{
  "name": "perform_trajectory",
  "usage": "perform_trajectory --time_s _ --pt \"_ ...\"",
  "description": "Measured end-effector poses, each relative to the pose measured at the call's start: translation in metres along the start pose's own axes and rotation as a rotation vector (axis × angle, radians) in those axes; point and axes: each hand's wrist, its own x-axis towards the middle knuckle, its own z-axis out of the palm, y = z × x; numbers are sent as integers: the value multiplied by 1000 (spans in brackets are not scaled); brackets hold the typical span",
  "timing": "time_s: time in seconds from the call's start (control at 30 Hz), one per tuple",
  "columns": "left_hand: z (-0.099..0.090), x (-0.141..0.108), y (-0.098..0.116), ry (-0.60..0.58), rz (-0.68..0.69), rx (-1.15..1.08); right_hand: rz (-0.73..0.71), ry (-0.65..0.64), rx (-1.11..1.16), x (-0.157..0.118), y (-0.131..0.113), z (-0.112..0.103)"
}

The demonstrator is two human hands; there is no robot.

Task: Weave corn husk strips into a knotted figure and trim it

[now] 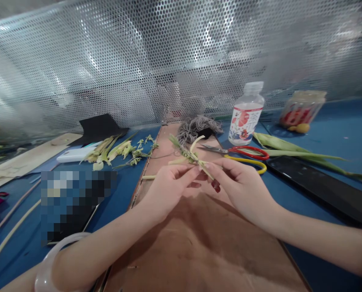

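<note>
A small bundle of green and pale-yellow plant strips [196,157] is pinched between my two hands above a brown board [181,251]. My left hand [171,188] closes its fingers on the bundle's left side. On the right, my right hand [240,186] grips the stem end with bent fingers. A dark red tip [215,185] shows just under the fingers. Just beyond my hands lie scissors [249,152] with red and yellow handles, and a tangle of grey yarn [196,127] rests at the board's far end.
To the right are a labelled plastic bottle [246,115], a jar [304,109], green husk leaves [278,145] and a black phone [317,182]. Plant scraps [120,150], a white case [77,154] and black sheet [102,127] lie left. Perforated metal [156,52] stands behind.
</note>
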Motion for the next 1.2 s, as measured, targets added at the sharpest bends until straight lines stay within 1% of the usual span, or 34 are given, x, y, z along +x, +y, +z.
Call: perform_trajectory --time_s 0.13,0.23,0.37,0.47,0.67,0.77,0.87,0.93,1.0,1.07,1.1,1.13,1.17,1.2 --pt "-1 -1 0 63 45 96 24 -4 -2 0 0 0" --pt "-3 -2 1 109 37 177 39 15 -5 2 -1 -1" --pt "-7 -2 1 138 59 271 54 18 -2 2 -1 -1" --pt "-9 -3 -1 156 112 361 62 6 21 2 -2 -1" --pt "-12 -4 -3 236 271 626 82 -7 87 2 3 1" --pt "-14 -3 -1 271 355 790 128 -29 148 3 10 2" --pt "-18 -2 -1 298 437 929 192 -78 267 4 14 3" --pt "-21 0 -1 291 484 994 262 -116 374 4 14 5" --pt "-23 1 -2 253 511 1053 369 -161 436 4 11 6" --pt "-25 3 -4 191 507 1106 476 -235 380 6 7 4" --pt "-25 4 -5 161 495 1125 496 -280 294 9 5 1" --pt "-26 5 -6 136 476 1138 476 -314 171 13 4 -4" --pt "-26 6 -8 121 453 1147 410 -320 11 19 5 -11" --pt "-27 7 -9 114 428 1152 286 -305 -186 26 8 -19"
